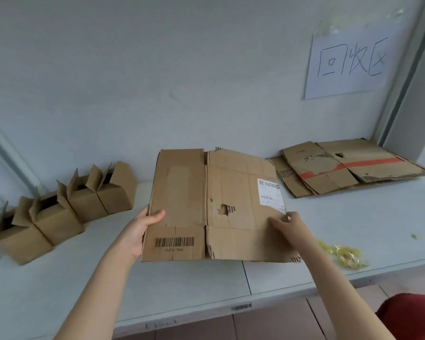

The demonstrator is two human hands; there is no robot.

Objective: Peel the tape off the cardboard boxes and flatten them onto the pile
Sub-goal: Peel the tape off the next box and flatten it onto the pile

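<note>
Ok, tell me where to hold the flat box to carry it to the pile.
Grip both side edges about mid-height, one hand from each side. The box is a wide, thin sheet with a crease down its middle, so a one-sided hold would likely let it fold. The left hand pinches the left edge, the right hand the right.

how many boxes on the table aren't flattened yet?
4, in a diagonal row on the table at left: nearest box, second box, third box, farthest box. More may lie beyond the left frame edge.
</note>
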